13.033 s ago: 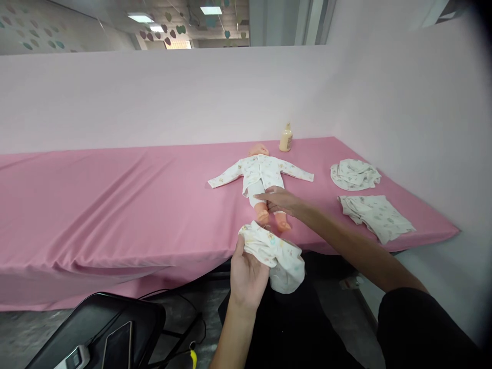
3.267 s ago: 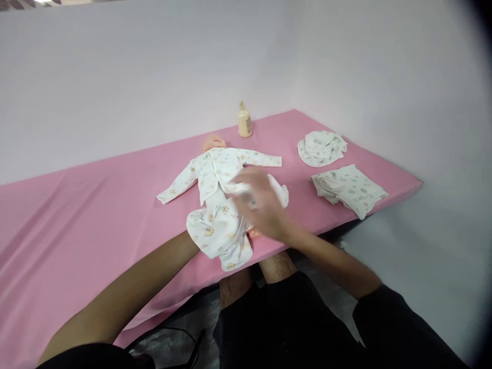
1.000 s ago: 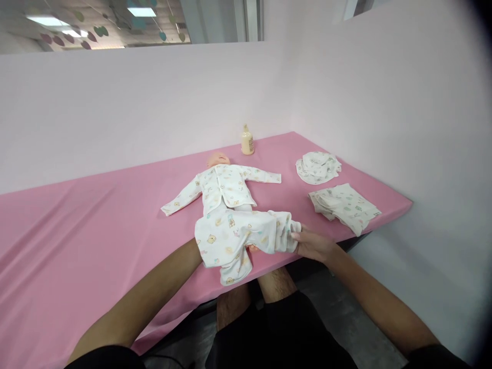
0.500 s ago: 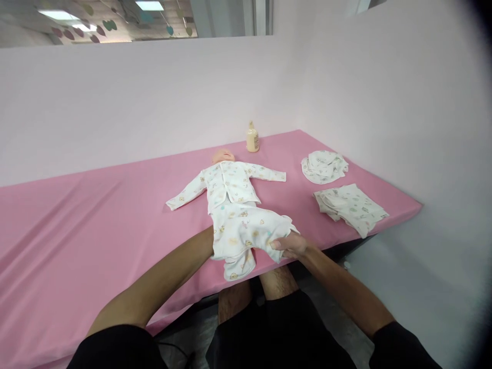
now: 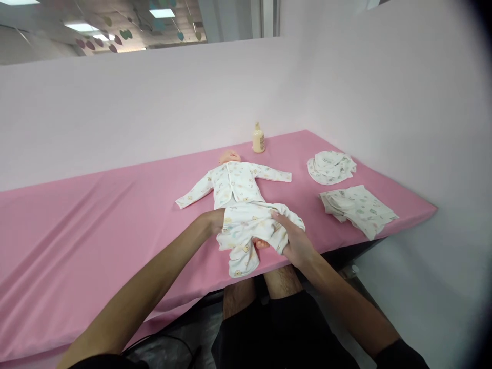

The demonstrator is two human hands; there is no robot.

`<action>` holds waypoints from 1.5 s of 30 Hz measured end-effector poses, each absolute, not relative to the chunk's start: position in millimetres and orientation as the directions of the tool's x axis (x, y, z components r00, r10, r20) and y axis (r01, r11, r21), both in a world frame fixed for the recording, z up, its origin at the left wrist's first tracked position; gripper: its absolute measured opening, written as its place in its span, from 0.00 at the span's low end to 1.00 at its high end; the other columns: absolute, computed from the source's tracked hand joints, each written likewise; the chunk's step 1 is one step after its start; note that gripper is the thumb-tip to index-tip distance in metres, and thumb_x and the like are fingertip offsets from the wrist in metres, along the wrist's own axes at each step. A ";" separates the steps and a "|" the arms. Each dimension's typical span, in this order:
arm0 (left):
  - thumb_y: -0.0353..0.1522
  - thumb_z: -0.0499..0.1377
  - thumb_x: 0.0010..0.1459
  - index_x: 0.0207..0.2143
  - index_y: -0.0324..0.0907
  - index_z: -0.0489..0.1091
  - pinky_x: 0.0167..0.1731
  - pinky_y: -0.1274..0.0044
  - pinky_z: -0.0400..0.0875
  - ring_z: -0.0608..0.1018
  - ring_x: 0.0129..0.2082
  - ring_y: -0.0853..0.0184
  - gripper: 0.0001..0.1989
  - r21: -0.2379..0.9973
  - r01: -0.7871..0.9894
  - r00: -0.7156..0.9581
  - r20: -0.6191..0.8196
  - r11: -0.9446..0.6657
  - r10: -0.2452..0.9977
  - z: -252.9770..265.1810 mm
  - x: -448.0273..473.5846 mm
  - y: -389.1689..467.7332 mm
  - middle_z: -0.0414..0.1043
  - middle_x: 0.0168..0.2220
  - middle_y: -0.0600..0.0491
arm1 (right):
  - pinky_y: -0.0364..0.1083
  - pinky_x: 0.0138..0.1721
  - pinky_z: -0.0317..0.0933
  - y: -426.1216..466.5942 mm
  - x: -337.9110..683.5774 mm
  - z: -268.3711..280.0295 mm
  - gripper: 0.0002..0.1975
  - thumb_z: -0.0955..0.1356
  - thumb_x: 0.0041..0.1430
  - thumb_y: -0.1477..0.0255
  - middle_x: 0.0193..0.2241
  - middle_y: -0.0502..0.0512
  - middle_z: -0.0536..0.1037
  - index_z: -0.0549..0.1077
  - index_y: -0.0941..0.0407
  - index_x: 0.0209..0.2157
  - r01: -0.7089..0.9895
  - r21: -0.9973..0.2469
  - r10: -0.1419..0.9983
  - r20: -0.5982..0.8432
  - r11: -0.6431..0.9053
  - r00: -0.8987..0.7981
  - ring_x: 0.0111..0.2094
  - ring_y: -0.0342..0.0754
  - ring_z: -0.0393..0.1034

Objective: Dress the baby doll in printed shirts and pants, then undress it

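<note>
A baby doll [image 5: 229, 156] lies on its back, head toward the wall. It wears a white patterned long-sleeved top [image 5: 240, 182] with both sleeves spread. White patterned baby pants [image 5: 246, 225] lie bunched over its lower body, one leg hanging near the table edge. A doll's foot [image 5: 262, 243] peeks out below the cloth. My left hand [image 5: 217, 219] reaches in at the left side of the pants, its fingers hidden by the fabric. On the right, my right hand [image 5: 295, 240] grips the bunched pant leg, thumb on top.
A cream pump bottle [image 5: 259, 141] stands behind the doll near the wall. To the right lie a crumpled round white cloth [image 5: 331, 167] and a folded patterned garment [image 5: 359, 207]. The pink-covered table [image 5: 96, 225] meets walls at the back and right.
My left hand has moved up toward the doll's waist. Under my right hand the pants have become more bunched, and a doll's foot now shows. The view has shifted slightly.
</note>
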State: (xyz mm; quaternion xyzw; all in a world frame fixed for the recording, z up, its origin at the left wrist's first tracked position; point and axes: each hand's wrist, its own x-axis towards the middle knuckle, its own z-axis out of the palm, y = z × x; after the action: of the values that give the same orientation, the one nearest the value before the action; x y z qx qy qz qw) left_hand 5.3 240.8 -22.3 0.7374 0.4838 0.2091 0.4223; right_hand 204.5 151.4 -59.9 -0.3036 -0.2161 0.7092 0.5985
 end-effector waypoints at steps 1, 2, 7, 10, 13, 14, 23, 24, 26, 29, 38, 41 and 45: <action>0.42 0.63 0.54 0.27 0.37 0.76 0.26 0.72 0.71 0.75 0.25 0.64 0.16 0.848 0.519 0.498 -0.193 -0.112 0.845 -14.5 0.8 240.5 0.73 0.23 0.51 | 0.51 0.51 0.73 150.5 205.0 -62.1 0.20 0.77 0.54 0.66 0.47 0.58 0.82 0.78 0.56 0.48 -0.730 -0.661 0.981 -0.183 -0.174 -0.068 0.55 0.56 0.74; 0.42 0.64 0.54 0.30 0.38 0.77 0.29 0.71 0.73 0.76 0.27 0.64 0.15 0.873 0.487 0.547 -0.278 -0.031 0.790 -7.4 -5.0 238.6 0.75 0.26 0.51 | 0.50 0.51 0.73 149.1 204.9 -64.1 0.20 0.76 0.54 0.66 0.48 0.57 0.81 0.78 0.56 0.48 -0.741 -0.649 0.978 -0.201 -0.170 -0.048 0.55 0.55 0.74; 0.43 0.61 0.60 0.38 0.42 0.76 0.43 0.71 0.73 0.77 0.37 0.67 0.14 0.952 0.302 0.501 -0.211 0.059 0.839 12.4 -29.3 209.2 0.77 0.39 0.49 | 0.49 0.50 0.74 138.8 192.7 -66.9 0.18 0.76 0.56 0.67 0.47 0.57 0.82 0.78 0.55 0.48 -0.793 -0.544 0.953 -0.266 -0.273 -0.145 0.52 0.54 0.76; 0.44 0.60 0.62 0.36 0.43 0.76 0.40 0.73 0.72 0.75 0.36 0.67 0.15 0.902 0.415 0.433 -0.084 -0.116 0.897 12.4 -20.8 189.0 0.75 0.37 0.51 | 0.52 0.48 0.74 137.6 179.7 -61.9 0.20 0.75 0.56 0.65 0.44 0.58 0.83 0.76 0.56 0.50 -0.803 -0.484 0.937 -0.201 -0.349 -0.286 0.49 0.55 0.77; 0.45 0.57 0.63 0.37 0.44 0.75 0.40 0.73 0.70 0.75 0.38 0.66 0.15 0.796 0.521 0.443 0.055 -0.307 0.895 8.4 -2.6 175.6 0.75 0.38 0.51 | 0.51 0.48 0.73 140.8 169.4 -54.6 0.19 0.75 0.57 0.67 0.42 0.58 0.83 0.76 0.59 0.49 -0.801 -0.457 0.921 -0.146 -0.387 -0.362 0.48 0.54 0.77; 0.45 0.56 0.64 0.37 0.44 0.75 0.41 0.73 0.70 0.75 0.39 0.65 0.15 0.759 0.542 0.451 0.100 -0.361 0.887 6.8 2.6 172.8 0.75 0.39 0.51 | 0.50 0.49 0.72 141.9 167.2 -52.4 0.18 0.75 0.56 0.68 0.42 0.58 0.83 0.76 0.59 0.47 -0.803 -0.454 0.922 -0.153 -0.386 -0.357 0.48 0.54 0.78; 0.44 0.55 0.65 0.42 0.45 0.74 0.38 0.74 0.69 0.74 0.37 0.66 0.14 0.668 0.602 0.483 0.131 -0.437 0.866 5.2 -3.6 173.2 0.74 0.39 0.52 | 0.47 0.50 0.71 147.1 162.1 -50.7 0.14 0.76 0.54 0.74 0.41 0.58 0.83 0.79 0.61 0.43 -0.781 -0.497 0.923 -0.260 -0.378 -0.282 0.46 0.51 0.79; 0.44 0.53 0.66 0.43 0.45 0.73 0.38 0.74 0.69 0.74 0.38 0.65 0.15 0.659 0.611 0.492 0.118 -0.438 0.863 5.9 -6.7 178.8 0.74 0.40 0.52 | 0.48 0.50 0.72 147.9 160.9 -50.6 0.14 0.76 0.53 0.73 0.40 0.57 0.84 0.79 0.60 0.42 -0.782 -0.499 0.925 -0.269 -0.373 -0.270 0.46 0.52 0.79; 0.41 0.50 0.68 0.46 0.45 0.73 0.41 0.73 0.69 0.75 0.42 0.64 0.16 0.604 0.646 0.493 0.136 -0.467 0.859 6.6 -9.8 195.2 0.75 0.44 0.51 | 0.50 0.49 0.73 147.4 157.6 -49.7 0.15 0.77 0.50 0.72 0.39 0.57 0.84 0.79 0.59 0.41 -0.795 -0.489 0.925 -0.297 -0.359 -0.235 0.46 0.54 0.79; 0.35 0.47 0.68 0.51 0.44 0.72 0.50 0.69 0.68 0.74 0.49 0.61 0.17 0.433 0.678 0.583 0.175 -0.594 0.793 4.7 -2.6 227.6 0.73 0.50 0.49 | 0.53 0.50 0.73 138.7 150.6 -47.3 0.17 0.79 0.48 0.72 0.41 0.59 0.83 0.79 0.59 0.41 -0.828 -0.468 0.936 -0.302 -0.310 -0.180 0.47 0.57 0.78; 0.23 0.57 0.52 0.48 0.47 0.76 0.64 0.57 0.53 0.55 0.69 0.50 0.23 0.008 0.428 0.843 -0.363 -0.904 0.396 -14.9 57.4 279.2 0.56 0.68 0.48 | 0.56 0.52 0.72 99.8 129.5 -56.8 0.29 0.78 0.50 0.70 0.45 0.54 0.82 0.72 0.50 0.54 -0.844 -0.516 0.959 -0.282 -0.146 0.007 0.49 0.53 0.77; 0.28 0.62 0.51 0.50 0.51 0.76 0.65 0.52 0.47 0.51 0.70 0.45 0.22 0.012 0.483 0.797 -0.420 -0.876 0.434 -18.2 67.7 280.0 0.56 0.68 0.49 | 0.55 0.52 0.72 98.8 125.3 -61.9 0.31 0.78 0.50 0.70 0.47 0.52 0.81 0.70 0.48 0.56 -0.842 -0.522 0.965 -0.263 -0.136 0.008 0.50 0.53 0.77; 0.29 0.63 0.51 0.51 0.50 0.74 0.65 0.54 0.46 0.55 0.69 0.47 0.23 -0.052 0.432 0.828 -0.373 -0.900 0.419 -19.4 67.6 283.2 0.60 0.66 0.47 | 0.56 0.52 0.72 96.3 125.2 -67.4 0.34 0.79 0.49 0.69 0.50 0.55 0.80 0.69 0.50 0.57 -0.849 -0.501 0.962 -0.272 -0.169 -0.031 0.53 0.55 0.75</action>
State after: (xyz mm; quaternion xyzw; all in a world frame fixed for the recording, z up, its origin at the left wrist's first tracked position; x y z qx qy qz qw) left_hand 67.6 283.2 -19.4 0.9558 0.2227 -0.1912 0.0172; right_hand 125.2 96.3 -67.4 -0.2812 -0.1005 0.7110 0.6367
